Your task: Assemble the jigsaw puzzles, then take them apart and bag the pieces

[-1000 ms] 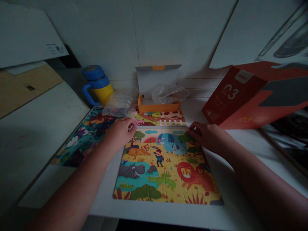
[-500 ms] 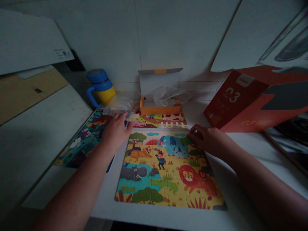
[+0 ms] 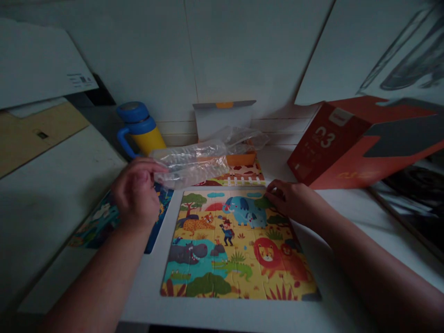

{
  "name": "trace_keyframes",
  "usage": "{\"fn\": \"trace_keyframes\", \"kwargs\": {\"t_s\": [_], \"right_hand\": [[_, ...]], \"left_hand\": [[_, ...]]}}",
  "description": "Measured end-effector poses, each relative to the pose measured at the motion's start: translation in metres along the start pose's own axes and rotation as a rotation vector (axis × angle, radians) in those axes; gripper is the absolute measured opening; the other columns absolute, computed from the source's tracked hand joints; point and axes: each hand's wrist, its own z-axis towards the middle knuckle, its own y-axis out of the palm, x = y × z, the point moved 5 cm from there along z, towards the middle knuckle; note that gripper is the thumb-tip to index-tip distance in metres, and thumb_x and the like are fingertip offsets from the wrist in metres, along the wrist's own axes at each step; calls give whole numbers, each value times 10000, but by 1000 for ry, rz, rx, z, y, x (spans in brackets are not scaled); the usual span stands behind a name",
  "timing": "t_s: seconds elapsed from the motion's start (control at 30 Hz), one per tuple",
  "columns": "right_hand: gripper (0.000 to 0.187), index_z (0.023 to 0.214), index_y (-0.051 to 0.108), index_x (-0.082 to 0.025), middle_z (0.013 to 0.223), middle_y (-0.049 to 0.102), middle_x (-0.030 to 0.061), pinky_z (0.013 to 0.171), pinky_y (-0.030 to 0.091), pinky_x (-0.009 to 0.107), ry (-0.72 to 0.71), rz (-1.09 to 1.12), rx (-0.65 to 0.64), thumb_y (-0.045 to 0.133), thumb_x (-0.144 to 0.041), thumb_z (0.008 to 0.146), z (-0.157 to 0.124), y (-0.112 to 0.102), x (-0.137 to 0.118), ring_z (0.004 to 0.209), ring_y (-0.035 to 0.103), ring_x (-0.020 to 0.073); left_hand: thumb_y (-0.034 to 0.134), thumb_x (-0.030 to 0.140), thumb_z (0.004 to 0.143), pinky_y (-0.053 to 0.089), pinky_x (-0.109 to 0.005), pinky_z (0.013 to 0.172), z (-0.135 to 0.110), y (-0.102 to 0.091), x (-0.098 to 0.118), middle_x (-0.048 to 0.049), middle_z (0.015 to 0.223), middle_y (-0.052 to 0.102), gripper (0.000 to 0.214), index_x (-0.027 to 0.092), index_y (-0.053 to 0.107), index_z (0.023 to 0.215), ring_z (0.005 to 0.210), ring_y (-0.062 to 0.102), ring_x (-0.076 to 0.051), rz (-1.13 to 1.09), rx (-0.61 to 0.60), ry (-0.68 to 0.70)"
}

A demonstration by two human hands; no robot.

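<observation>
A jigsaw puzzle (image 3: 239, 249) with safari animals lies flat and assembled in front of me. My left hand (image 3: 137, 189) is raised to the left of it, its fingers closed on the end of a clear plastic bag (image 3: 197, 164). The crinkled bag stretches rightward over a farm picture puzzle (image 3: 244, 172) and in front of an orange box. At the safari puzzle's upper right corner is my right hand (image 3: 286, 196), with curled fingers and the fingertips pinched at the edge. Under my left wrist lies a dark blue sea picture puzzle (image 3: 100, 222), partly covered.
Behind the bag stands the open orange box (image 3: 243, 159), with more clear plastic (image 3: 243, 138) over it. A blue and yellow jug (image 3: 140, 132) is at the back left. White and brown cartons (image 3: 41, 134) line the left; a large red box (image 3: 333, 148) leans at the right.
My left hand has taken hold of the clear plastic bag and pulled back to the left. The bag now lies stretched out to the right. My right hand stays at the puzzle's corner.
</observation>
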Motion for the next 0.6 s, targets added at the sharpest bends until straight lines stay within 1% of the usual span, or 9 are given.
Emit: {"fn": "trace_keyframes", "kwargs": {"t_s": [0.03, 0.1, 0.17, 0.2, 0.27, 0.37, 0.43, 0.5, 0.6], "right_hand": [[304, 1102, 701, -263, 830, 779, 35, 601, 453, 295, -5, 7, 10, 535, -509, 1038, 0, 0, -1, 691, 714, 206], [345, 1270, 663, -254, 902, 789, 40, 624, 470, 304, -31, 24, 41, 546, -484, 1040, -1, -1, -3, 702, 720, 206], [456, 1441, 557, -242, 1031, 787, 57, 641, 484, 312, -77, 59, 78, 558, -461, 1040, -2, -2, -7, 703, 717, 197], [501, 1489, 508, -239, 1098, 775, 69, 642, 489, 313, -104, 83, 94, 564, -451, 1039, -3, -2, -10, 700, 712, 190], [528, 1512, 467, -236, 1192, 741, 92, 628, 496, 310, -155, 130, 119, 575, -436, 1035, -5, -3, -16, 687, 697, 173], [531, 1507, 458, -227, 1213, 714, 108, 605, 505, 310, -208, 179, 166, 591, -414, 1028, -8, -5, -26, 673, 678, 165], [537, 1506, 456, -219, 1198, 706, 111, 601, 515, 315, -227, 203, 208, 601, -414, 1027, -10, -9, -31, 669, 668, 167], [559, 1524, 437, -222, 1215, 694, 115, 617, 536, 317, -252, 243, 219, 613, -429, 1035, -12, -13, -33, 686, 667, 165], [631, 1594, 367, -263, 1306, 655, 117, 682, 577, 307, -401, 394, 118, 613, -485, 1057, -20, -15, -40, 766, 684, 155]], "left_hand": [[601, 602, 946, 499, -365, 784, -2, 4, -3, -59, 719, 650, 482, 220, 723, 679, 814, 625, -229, -123, -7, -52], [567, 600, 977, 482, -355, 751, -7, 13, -5, -59, 650, 608, 558, 221, 710, 594, 753, 591, -215, -293, -45, -169], [528, 633, 997, 469, -347, 711, -10, 17, -5, -55, 590, 551, 647, 222, 672, 518, 691, 549, -201, -354, -75, -324], [523, 653, 991, 461, -344, 679, -11, 17, -4, -52, 566, 521, 677, 221, 645, 485, 656, 529, -194, -379, -77, -386], [507, 685, 980, 439, -335, 614, -8, 12, -1, -48, 541, 480, 720, 216, 579, 440, 592, 500, -182, -451, -91, -503], [426, 717, 987, 432, -339, 552, -1, 2, -6, -48, 529, 445, 753, 211, 486, 432, 551, 504, -191, -590, -141, -676], [440, 731, 971, 444, -355, 541, 5, -6, -12, -34, 495, 356, 750, 214, 415, 428, 535, 467, -190, -664, -124, -742], [471, 715, 964, 455, -364, 557, 8, -11, -17, -13, 480, 253, 743, 218, 332, 429, 529, 396, -175, -708, -101, -768], [462, 677, 975, 411, -339, 532, 6, -8, -18, 9, 513, 191, 721, 216, 264, 457, 508, 288, -147, -752, -168, -773]]}}
